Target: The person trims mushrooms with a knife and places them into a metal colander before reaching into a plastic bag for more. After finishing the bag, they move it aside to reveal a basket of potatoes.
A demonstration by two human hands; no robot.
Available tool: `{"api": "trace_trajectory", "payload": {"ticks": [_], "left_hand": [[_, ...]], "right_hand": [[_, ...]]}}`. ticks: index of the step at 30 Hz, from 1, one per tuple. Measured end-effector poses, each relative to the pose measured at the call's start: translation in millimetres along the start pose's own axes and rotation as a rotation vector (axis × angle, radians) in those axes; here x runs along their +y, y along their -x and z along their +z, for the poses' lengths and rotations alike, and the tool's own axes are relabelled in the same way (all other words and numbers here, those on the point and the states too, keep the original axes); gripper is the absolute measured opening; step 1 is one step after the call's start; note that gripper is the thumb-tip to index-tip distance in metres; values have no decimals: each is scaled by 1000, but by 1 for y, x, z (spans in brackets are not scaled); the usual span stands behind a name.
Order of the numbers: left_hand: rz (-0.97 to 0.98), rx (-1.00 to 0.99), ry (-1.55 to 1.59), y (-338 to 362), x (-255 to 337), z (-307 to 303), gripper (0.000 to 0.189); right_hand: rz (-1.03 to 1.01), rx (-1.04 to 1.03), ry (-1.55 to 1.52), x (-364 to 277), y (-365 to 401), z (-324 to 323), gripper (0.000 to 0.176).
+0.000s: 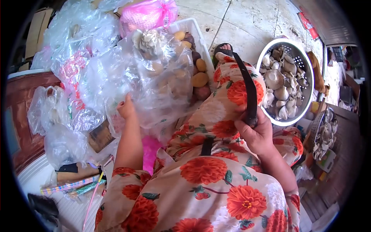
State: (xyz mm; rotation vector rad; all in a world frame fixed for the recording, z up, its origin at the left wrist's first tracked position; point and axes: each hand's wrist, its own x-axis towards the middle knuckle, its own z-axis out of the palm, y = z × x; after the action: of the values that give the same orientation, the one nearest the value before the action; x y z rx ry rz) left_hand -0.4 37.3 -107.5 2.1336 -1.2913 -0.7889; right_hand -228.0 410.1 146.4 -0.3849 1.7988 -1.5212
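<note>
My right hand [256,133] is wrapped around the handle end of a dark curved knife [250,87], whose long blade points up and away over my floral-clad leg. On the left, my left hand [126,108] grips the edge of a clear plastic bag [154,92]. The fingers of that hand are partly hidden by the plastic. A pale cluster of mushrooms [148,40] shows at the bag's far end. Part of the bag lies over a white crate [206,46] holding potatoes [199,79]. To the right of the knife stands a metal colander [308,98] full of grey mushrooms [279,79].
Crumpled clear bags [81,38] pile up at far left beside a pink bag [148,16]. At right, a second perforated container [313,125] holds more mushrooms, near a brown animal [317,73]. Pale floor tiles [247,17] stretch ahead.
</note>
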Motion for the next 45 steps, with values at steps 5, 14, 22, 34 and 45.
{"api": "trace_trajectory", "payload": {"ticks": [5, 14, 22, 34, 45], "left_hand": [[176, -278, 63, -14, -10, 18, 36], [525, -817, 599, 134, 112, -8, 50], [121, -1460, 879, 254, 202, -19, 57], [337, -1618, 674, 221, 206, -34, 61], [604, -1100, -187, 89, 55, -50, 21]], "right_hand": [[31, 14, -14, -5, -1, 3, 26], [32, -42, 103, -16, -13, 2, 26], [-36, -14, 118, -60, -78, 41, 44], [146, -1, -10, -40, -145, 43, 21], [100, 46, -248, -40, -160, 34, 14]]}}
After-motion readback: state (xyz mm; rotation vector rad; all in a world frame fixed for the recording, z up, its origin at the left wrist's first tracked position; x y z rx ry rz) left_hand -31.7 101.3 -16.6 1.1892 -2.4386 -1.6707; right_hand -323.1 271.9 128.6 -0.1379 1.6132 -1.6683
